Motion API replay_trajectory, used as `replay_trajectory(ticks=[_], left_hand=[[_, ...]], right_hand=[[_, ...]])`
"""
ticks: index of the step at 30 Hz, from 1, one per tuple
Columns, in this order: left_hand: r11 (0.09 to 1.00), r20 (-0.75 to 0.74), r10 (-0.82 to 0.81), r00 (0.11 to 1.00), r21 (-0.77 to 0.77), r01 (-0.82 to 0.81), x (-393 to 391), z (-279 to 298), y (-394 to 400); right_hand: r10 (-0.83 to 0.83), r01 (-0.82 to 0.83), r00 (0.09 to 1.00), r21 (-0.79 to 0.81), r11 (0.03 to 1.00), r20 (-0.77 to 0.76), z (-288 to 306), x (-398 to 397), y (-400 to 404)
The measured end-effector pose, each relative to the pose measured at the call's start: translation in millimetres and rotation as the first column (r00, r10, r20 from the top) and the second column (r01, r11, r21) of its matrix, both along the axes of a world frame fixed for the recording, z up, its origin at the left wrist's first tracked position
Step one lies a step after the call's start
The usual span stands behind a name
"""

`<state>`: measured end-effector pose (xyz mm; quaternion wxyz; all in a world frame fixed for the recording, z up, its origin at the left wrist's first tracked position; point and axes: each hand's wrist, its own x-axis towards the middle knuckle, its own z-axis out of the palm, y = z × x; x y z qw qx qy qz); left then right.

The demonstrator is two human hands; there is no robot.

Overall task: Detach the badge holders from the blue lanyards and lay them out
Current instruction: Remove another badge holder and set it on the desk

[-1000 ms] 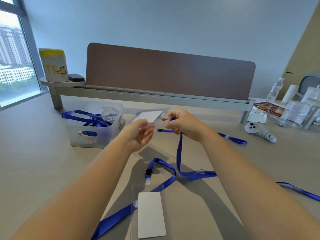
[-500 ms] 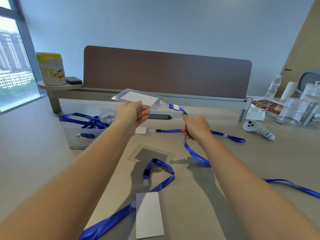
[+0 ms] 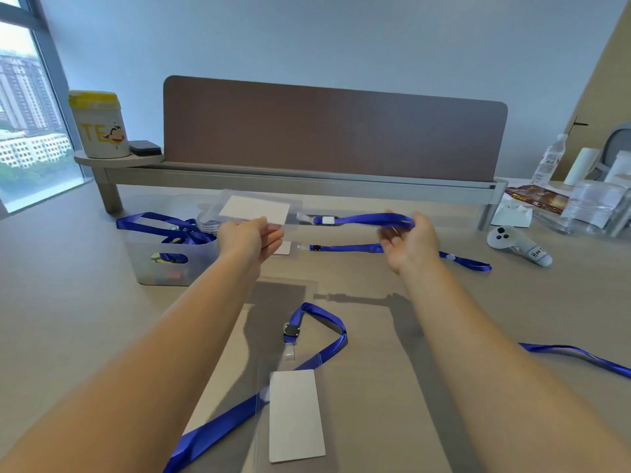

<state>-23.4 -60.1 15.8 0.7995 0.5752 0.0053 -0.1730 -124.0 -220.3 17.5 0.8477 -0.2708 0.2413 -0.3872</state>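
Left hand (image 3: 251, 238) pinches a clear badge holder (image 3: 254, 209) above the desk (image 3: 68, 302), while the right hand (image 3: 408, 238) grips its blue lanyard (image 3: 372, 219), pulled taut apparently to expose the clip (image 3: 327, 220) for unhooking. Another holder (image 3: 295, 416), lanyard attached, lies nearer; a bin (image 3: 170, 257) holds more lanyards.

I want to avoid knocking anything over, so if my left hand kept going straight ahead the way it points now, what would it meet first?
Likely the clear badge holder that the left hand already pinches. Past it, probably the rail of the desk divider, though depth is hard to judge here.
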Motion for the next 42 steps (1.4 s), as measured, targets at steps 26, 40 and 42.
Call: replay_trajectory(ticks=[26,40,42], left_hand=[[0.981,-0.305,0.062,0.950,0.191,-0.003,55.9,-88.7,-45.6],[0.842,-0.123,-0.143,0.982,0.505,0.187,40.6,-68.8,-9.5],[0.690,0.029,-0.252,0.967,0.706,0.159,31.4,-69.1,0.7]], right_hand=[[-0.244,0.243,0.810,-0.074,0.967,-0.534,-79.5,1.5,-143.7],[-0.135,-0.123,0.698,-0.303,0.945,-0.703,-59.9,-5.4,-93.4],[-0.108,-0.323,0.633,-0.389,0.863,-0.766,-53.6,-3.0,-71.8]])
